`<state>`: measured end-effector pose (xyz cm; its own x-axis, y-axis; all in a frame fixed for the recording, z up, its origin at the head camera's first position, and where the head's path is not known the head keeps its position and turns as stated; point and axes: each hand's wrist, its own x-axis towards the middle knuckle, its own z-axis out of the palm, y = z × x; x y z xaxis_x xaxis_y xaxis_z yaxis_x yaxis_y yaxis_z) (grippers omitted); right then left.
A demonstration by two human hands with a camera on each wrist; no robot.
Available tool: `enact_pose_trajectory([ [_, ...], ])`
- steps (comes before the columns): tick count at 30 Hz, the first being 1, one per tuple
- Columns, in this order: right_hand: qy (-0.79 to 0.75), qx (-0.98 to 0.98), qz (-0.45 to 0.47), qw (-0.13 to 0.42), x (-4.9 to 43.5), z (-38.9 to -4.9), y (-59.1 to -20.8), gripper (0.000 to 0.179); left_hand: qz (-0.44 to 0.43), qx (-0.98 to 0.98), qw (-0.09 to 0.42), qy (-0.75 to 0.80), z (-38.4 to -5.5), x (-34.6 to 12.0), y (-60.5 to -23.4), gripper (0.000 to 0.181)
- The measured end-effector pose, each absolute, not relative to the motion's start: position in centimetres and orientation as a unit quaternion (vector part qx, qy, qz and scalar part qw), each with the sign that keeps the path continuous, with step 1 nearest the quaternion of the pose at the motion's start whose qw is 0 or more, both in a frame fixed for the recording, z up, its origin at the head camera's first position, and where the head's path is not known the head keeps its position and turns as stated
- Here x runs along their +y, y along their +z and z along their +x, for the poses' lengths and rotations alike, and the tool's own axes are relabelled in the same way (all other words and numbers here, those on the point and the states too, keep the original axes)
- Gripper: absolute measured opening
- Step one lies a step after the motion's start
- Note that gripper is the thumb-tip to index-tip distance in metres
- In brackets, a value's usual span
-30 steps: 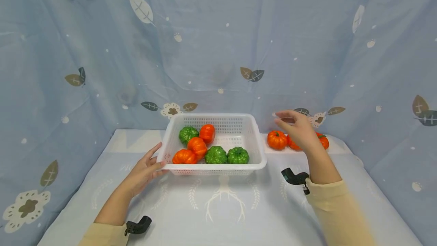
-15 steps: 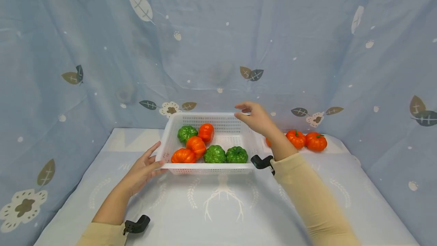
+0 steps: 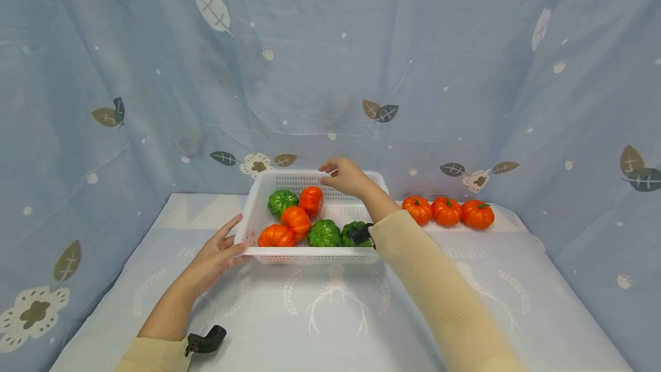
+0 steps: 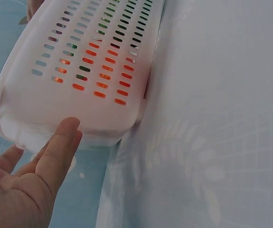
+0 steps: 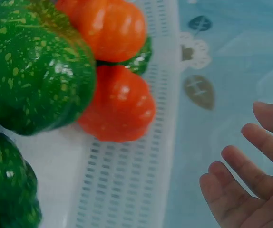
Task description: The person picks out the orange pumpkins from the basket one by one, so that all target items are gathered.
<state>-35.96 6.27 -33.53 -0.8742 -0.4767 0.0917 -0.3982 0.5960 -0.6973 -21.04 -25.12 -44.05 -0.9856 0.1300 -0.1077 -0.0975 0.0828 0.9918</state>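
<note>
A white perforated plastic basket [image 3: 315, 252] stands mid-table, holding small toy pumpkins: a green pumpkin [image 3: 282, 203] at the back left, a red-orange pumpkin [image 3: 311, 201] beside it, two orange pumpkins, one at the front left [image 3: 277, 236], and two green pumpkins, one at the front middle [image 3: 324, 233]. My left hand [image 3: 216, 261] touches the basket's left end with fairly straight fingers against its wall. Over the back rim hovers my right hand [image 3: 346, 175], its fingers loosely bent and apart, holding nothing. The right sleeve partly covers the front right green pumpkin [image 3: 351, 228].
Several orange things line the back: on the table right of the basket, a row has a left pumpkin [image 3: 417, 210], a middle pumpkin [image 3: 446, 211] and a right pumpkin [image 3: 477, 214]. A blue patterned curtain [image 3: 330, 73] hangs behind the pale tablecloth [image 3: 289, 326].
My right hand has swept left from above the row of orange pumpkins to the basket's back rim, uncovering the row. My left hand has stayed at the basket's left end.
</note>
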Motion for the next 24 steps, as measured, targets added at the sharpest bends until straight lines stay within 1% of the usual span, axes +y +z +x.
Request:
enact_pose_trajectory([
  [6,-0.371,0.894,-0.236,0.086,5.2,-37.2,-35.1,0.036,0.011,0.731,0.087,0.677,-21.3,-24.8,-44.1,0.085],
  [15,-0.368,0.898,-0.202,0.135,4.0,-38.3,-37.3,0.044,0.009,0.736,0.085,0.672,-21.3,-24.8,-43.7,0.086],
  [19,-0.364,0.899,-0.194,0.145,3.6,-38.2,-37.9,0.047,0.016,0.739,0.087,0.668,-21.0,-25.1,-43.9,0.085],
  [24,-0.374,0.899,-0.179,0.141,3.3,-38.1,-38.6,0.049,0.020,0.734,0.089,0.673,-21.0,-25.3,-44.0,0.086],
])
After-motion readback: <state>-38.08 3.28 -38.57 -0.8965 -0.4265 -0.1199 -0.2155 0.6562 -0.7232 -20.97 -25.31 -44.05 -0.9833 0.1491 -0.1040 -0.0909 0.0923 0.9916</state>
